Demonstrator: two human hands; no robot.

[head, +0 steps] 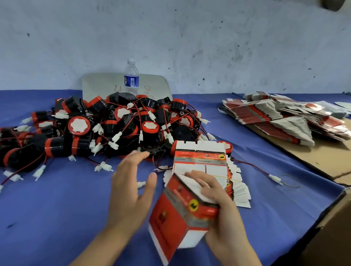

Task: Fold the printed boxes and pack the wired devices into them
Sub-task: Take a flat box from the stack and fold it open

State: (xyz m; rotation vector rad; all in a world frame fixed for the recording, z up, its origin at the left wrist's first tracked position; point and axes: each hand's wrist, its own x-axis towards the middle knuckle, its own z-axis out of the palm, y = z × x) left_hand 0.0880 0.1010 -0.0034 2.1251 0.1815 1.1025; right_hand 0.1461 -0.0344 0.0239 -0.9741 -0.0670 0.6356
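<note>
My right hand [217, 203] grips a red and white printed box [175, 216], formed into shape and tilted, with its fingers curled over the white top flaps. My left hand [131, 184] is open with straight fingers, just left of the box and not touching it. Its fingertips reach toward a big pile of black and red wired devices [111, 124] with white connectors on the blue tablecloth [44, 216]. A small stack of flat printed boxes [205, 165] lies right behind the held box.
A water bottle [131, 77] stands behind the pile in front of a grey board. A large heap of flat boxes [287, 120] rests on brown cardboard [339, 157] at the right. An open carton [344, 235] sits at the table's right edge. A loose wire with connector [273, 177] lies nearby.
</note>
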